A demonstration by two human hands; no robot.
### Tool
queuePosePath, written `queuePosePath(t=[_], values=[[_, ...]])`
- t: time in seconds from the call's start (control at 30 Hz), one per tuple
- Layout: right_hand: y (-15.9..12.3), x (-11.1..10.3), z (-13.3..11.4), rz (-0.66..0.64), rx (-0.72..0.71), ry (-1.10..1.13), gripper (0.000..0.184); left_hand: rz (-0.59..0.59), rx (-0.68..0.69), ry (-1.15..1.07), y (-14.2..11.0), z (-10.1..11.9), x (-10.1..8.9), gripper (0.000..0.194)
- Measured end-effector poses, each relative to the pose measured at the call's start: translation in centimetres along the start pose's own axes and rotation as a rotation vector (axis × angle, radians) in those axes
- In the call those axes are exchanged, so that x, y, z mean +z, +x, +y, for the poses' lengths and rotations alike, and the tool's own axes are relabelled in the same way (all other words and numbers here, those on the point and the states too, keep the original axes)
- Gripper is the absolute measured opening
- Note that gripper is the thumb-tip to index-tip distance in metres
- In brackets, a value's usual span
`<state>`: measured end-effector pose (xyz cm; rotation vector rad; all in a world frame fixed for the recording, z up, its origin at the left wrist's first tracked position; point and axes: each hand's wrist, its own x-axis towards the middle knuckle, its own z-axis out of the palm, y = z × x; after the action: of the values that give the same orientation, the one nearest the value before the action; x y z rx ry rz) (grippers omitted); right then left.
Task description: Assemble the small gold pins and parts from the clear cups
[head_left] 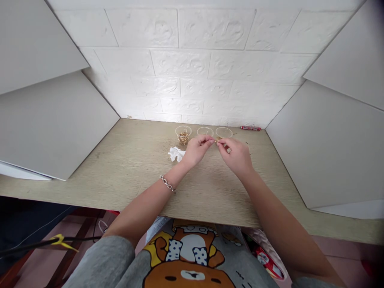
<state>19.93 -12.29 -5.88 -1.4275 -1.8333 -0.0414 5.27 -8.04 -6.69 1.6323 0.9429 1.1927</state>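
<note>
My left hand [197, 150] and my right hand [236, 157] meet above the table, fingertips almost touching. Each one is closed in a pinch. Between them is a tiny gold-coloured piece [215, 141], too small to make out its kind. A clear plastic cup [183, 131] holding many small gold pieces stands just beyond my left hand. Behind my hands are a second clear cup [205, 131] and a third clear cup [224, 131], their lower parts partly hidden. Some gold bits show in the third one.
A crumpled white tissue [176, 154] lies left of my left hand. Near the wall is a red tube-shaped item [250, 128]. A white brick-patterned wall [192, 64] closes off the back, with grey panels [57, 124] on the left and more panels [339, 144] on the right.
</note>
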Motion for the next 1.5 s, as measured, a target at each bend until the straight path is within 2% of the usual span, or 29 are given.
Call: queuePosePath(t=[0.23, 0.47, 0.83, 1.33, 1.5], values=[[-0.03, 0.17, -0.05, 0.002, -0.014, -0.004, 0.019, 0.063, 0.097, 0.067, 0.04, 0.19, -0.05, 0.008], [-0.13, 0.23, -0.22, 0.01, 0.01, 0.009, 0.019, 0.103, 0.102, 0.092, 0.11, -0.04, -0.11, 0.009], [-0.05, 0.15, -0.26, -0.005, 0.019, 0.005, 0.018, 0.089, 0.073, 0.117, 0.15, -0.16, -0.21, 0.011], [-0.07, 0.13, -0.37, -0.071, 0.057, 0.003, 0.018, 0.085, 0.178, 0.377, -0.24, 0.4, -0.48, 0.014], [-0.01, 0.26, -0.23, -0.086, 0.027, -0.001, 0.019, 0.069, 0.188, 0.42, -0.23, 0.31, -0.47, 0.015]])
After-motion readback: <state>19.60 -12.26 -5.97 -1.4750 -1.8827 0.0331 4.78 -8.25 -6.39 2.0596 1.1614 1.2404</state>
